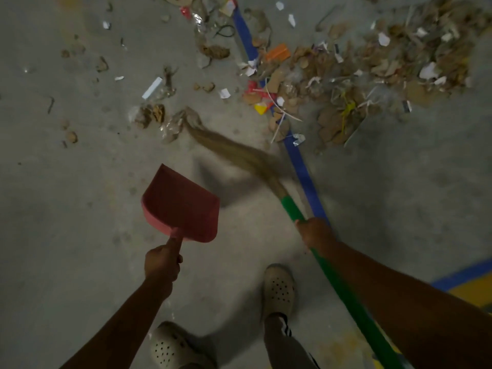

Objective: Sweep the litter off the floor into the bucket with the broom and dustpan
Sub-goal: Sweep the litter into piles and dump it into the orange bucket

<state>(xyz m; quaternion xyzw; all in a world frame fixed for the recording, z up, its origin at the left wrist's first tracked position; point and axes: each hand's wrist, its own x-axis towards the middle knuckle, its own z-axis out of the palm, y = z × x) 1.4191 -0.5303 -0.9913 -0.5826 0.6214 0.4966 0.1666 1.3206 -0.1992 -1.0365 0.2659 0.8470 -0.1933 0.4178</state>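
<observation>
My left hand (163, 261) grips the handle of a red dustpan (181, 203), which hangs empty above the grey floor with its mouth pointing away from me. My right hand (315, 233) is closed around the green handle of a broom (292, 209). Its straw bristles (234, 150) are blurred and reach left toward crumpled brown scraps (151, 114). A large heap of litter (359, 73), made of cardboard bits, paper and plastic, lies at the upper right. No bucket is in view.
A blue tape line (303, 171) runs diagonally across the concrete floor under the litter. Blue and yellow floor marking (468, 283) sits at the right edge. My two feet in pale perforated clogs (279, 286) stand at the bottom.
</observation>
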